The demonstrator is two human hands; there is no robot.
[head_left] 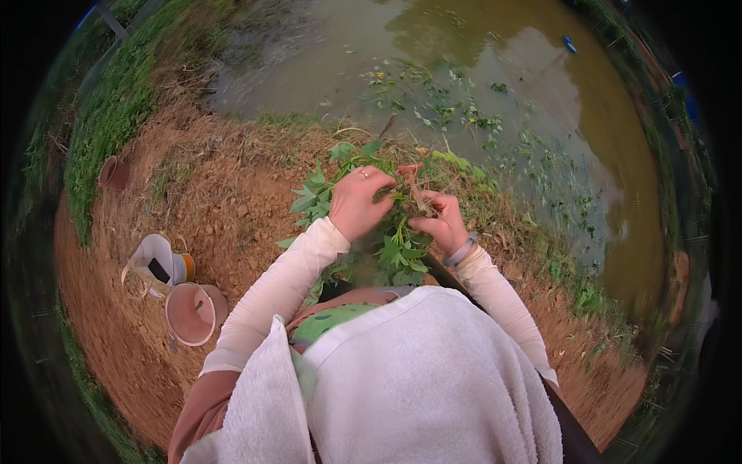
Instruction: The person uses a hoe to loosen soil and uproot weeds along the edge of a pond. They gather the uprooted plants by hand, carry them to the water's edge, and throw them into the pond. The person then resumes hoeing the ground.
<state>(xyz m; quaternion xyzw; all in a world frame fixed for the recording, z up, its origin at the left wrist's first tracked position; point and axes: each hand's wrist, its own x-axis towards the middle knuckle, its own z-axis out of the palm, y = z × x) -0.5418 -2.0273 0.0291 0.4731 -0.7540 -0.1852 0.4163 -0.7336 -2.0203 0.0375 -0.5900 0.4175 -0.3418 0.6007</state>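
Observation:
My left hand [360, 203] is closed around the stems of a bunch of leafy green vines [400, 249] with lobed leaves. Leaves spread out to its left and hang down below it, close to my lap. Beside it, my right hand [443, 224] pinches a brown, dry, root-like clump [418, 199] at the right side of the bunch. A reddish strand [410, 169] shows at the top of that clump; what it is I cannot make out. Both hands are close together in front of my body, and the fingertips are partly hidden by the stems.
Muddy pond water [340, 58] lies ahead, with floating greenery [456, 100] near the bank. On the reddish soil at left stand a white bucket [158, 251] with a dark phone-like object and a pinkish bucket [190, 315]. Farther off lies a clay-coloured pot [114, 173]. A white towel [433, 371] drapes over me.

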